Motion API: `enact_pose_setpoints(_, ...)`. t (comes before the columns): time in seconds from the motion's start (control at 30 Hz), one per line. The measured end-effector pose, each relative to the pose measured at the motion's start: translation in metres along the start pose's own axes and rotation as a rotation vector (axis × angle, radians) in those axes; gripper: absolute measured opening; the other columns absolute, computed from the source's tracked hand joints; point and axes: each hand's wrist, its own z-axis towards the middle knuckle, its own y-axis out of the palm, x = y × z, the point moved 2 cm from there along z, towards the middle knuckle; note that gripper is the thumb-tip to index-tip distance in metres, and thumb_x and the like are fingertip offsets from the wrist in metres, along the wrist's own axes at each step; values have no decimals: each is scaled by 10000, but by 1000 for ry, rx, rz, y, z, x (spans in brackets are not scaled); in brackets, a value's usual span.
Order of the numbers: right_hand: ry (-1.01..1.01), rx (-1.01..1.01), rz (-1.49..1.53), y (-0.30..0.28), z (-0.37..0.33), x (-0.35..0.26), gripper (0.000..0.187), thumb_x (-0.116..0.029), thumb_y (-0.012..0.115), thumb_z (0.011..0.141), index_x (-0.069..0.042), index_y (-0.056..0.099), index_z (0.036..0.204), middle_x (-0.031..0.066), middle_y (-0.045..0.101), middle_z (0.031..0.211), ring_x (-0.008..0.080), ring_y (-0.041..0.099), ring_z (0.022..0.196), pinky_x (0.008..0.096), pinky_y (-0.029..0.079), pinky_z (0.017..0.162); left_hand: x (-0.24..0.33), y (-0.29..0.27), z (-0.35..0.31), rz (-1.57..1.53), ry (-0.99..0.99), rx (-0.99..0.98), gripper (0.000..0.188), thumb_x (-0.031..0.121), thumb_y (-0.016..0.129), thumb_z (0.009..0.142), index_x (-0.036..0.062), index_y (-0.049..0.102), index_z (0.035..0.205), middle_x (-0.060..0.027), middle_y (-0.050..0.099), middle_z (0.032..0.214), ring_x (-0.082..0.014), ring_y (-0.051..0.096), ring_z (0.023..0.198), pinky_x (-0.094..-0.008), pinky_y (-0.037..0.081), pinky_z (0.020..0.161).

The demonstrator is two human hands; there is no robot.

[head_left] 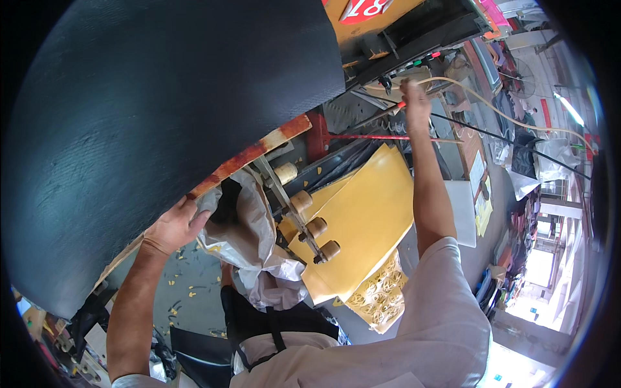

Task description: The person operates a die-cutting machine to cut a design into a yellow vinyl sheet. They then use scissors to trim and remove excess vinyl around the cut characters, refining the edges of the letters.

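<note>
A large black sheet with a leathery grain [194, 97] spreads over the upper left, above a board with a red-stained edge [259, 147]. My left hand [173, 226] rests at the near rim of this sheet, fingers against the edge and thumb spread away. My right arm reaches far forward. At its end, my right hand [416, 103] is beside a rod with an orange-red tip [401, 105]. Blur hides how its fingers lie, so a grip cannot be made out.
A bar with several pale rollers [301, 202] juts toward me. White plastic sacking [249, 226] hangs beside it. Yellow sheets [365, 220] lie to the right, above a yellow sheet with cut-out shapes [381, 291]. Small scraps litter the floor [184, 284]. A pale hose [491, 113] curves across the right.
</note>
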Motion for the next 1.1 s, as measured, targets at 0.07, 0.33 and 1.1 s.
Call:
enact_pose_setpoints(0.07,-24,-38,-190,14,-1,18,636,-556,555,1079,36,729,1234,132,773,1112,204,676,1069,346,497,991,0,-1,0,13,-2,8,323,333,831,812,101,632,708,-61,589,736,-284,641,676,-433,539,609)
enact_pose_setpoints(0.33,-281,-6,-419,40,10,52,588,-574,497,1082,-37,672,1245,249,723,1011,406,700,989,455,524,910,0,2,-3,6,-5,-6,354,350,829,819,98,612,699,-69,585,737,-290,639,671,-437,538,609)
enact_pose_setpoints(1.1,177,344,-102,102,-4,35,885,-672,243,1071,59,682,1313,357,648,1341,499,558,1351,525,423,1138,-6,9,-11,-79,29,-64,424,364,842,836,103,545,684,-77,561,705,-341,616,650,-449,501,564)
